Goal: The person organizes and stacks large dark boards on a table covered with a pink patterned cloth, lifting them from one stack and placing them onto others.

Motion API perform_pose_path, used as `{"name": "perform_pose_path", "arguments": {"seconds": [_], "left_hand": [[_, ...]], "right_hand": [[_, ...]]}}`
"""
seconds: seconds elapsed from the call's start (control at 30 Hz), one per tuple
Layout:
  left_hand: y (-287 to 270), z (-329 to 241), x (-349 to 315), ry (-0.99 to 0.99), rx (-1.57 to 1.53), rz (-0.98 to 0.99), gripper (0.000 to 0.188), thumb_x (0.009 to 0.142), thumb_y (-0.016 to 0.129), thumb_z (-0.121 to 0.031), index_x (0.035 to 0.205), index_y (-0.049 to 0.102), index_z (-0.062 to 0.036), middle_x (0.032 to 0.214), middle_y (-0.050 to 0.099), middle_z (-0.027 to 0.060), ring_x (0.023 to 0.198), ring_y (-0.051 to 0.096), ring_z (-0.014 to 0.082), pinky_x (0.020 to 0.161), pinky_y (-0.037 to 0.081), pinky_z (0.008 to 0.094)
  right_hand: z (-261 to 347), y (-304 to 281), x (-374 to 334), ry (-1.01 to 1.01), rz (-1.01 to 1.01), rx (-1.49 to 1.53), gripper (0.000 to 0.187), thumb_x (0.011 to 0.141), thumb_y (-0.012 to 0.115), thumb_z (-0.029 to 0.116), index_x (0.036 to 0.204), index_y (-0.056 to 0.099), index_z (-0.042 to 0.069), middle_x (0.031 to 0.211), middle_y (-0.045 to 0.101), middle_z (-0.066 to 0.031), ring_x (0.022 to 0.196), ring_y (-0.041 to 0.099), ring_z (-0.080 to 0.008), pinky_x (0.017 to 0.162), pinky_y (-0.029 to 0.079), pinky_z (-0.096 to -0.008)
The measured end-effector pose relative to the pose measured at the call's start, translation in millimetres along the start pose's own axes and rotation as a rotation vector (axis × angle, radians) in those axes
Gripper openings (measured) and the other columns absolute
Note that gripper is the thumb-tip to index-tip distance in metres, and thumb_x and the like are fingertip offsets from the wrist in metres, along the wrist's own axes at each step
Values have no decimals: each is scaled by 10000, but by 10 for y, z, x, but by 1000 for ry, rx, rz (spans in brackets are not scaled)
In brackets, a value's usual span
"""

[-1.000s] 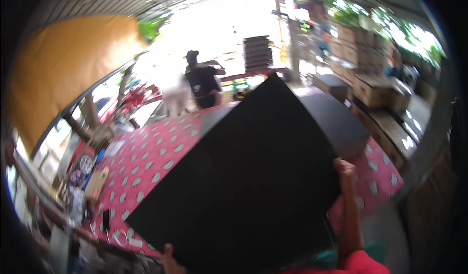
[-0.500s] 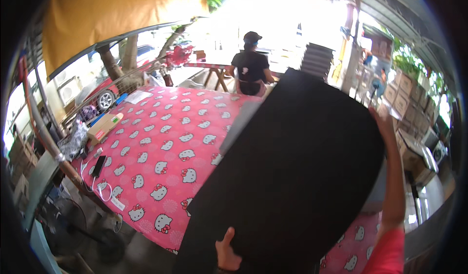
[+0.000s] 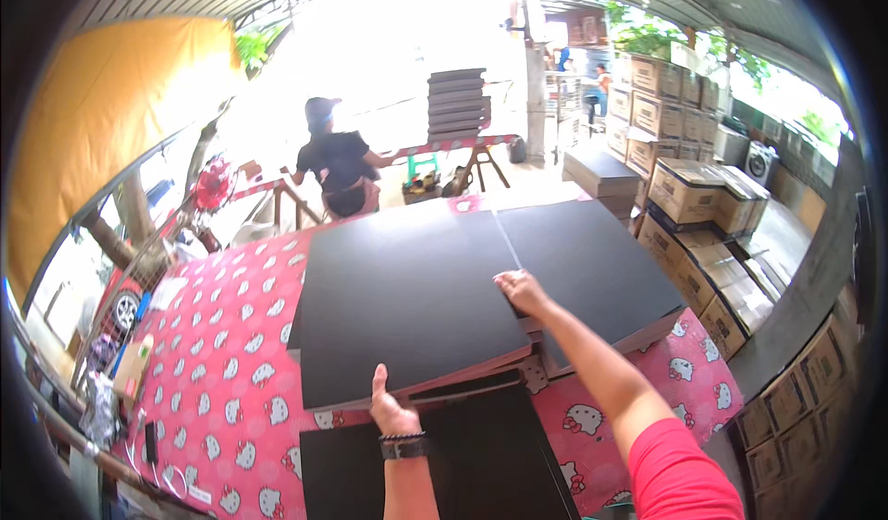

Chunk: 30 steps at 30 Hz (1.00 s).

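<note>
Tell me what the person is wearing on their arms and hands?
The hands are bare, no gloves. The left hand has a dark beaded bracelet and a black watch at the wrist. The right hand has a bare forearm, with a short red sleeve higher up.
</note>
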State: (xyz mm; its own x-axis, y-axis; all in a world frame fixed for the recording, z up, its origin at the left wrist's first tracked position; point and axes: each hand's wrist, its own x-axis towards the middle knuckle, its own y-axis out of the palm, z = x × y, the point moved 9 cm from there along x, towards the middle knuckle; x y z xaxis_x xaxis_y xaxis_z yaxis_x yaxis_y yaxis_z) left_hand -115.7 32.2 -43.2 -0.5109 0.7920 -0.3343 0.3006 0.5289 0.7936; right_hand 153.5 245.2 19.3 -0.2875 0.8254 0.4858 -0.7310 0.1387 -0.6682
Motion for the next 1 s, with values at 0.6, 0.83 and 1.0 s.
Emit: {"name": "perform_pose_path", "arguments": {"seconds": [0.6, 0.83, 1.0], "left_hand": [[-331, -1289, 416, 113, 705, 251, 421, 847, 544, -221, 1200, 482, 0, 1080, 567, 89, 936, 599, 236, 796, 513, 365], [-100, -1307, 683, 201, 671, 416, 331, 834, 521, -97, 1141, 537, 25, 1023, 597, 100, 901, 603, 205, 786, 508, 321], [-22, -1211, 799, 191, 696, 474, 315, 860, 526, -121, 1141, 540, 22, 1031, 597, 88, 902, 599, 192, 781, 507, 323]], "right_hand": [[-45, -26, -198, 221, 13, 79, 714, 823, 519, 612, 1229, 562, 27, 1323, 497, -153, 1268, 401, -290, 1057, 304, -367], [-89, 44, -208, 177, 111, 204, 770, 808, 566, 587, 1310, 472, 10, 1352, 454, -189, 1285, 379, -308, 1071, 287, -372], [-189, 92, -187, 250, 76, 417, 767, 829, 571, 538, 1355, 406, 4, 1351, 453, -197, 1274, 395, -313, 1061, 295, -363]]}}
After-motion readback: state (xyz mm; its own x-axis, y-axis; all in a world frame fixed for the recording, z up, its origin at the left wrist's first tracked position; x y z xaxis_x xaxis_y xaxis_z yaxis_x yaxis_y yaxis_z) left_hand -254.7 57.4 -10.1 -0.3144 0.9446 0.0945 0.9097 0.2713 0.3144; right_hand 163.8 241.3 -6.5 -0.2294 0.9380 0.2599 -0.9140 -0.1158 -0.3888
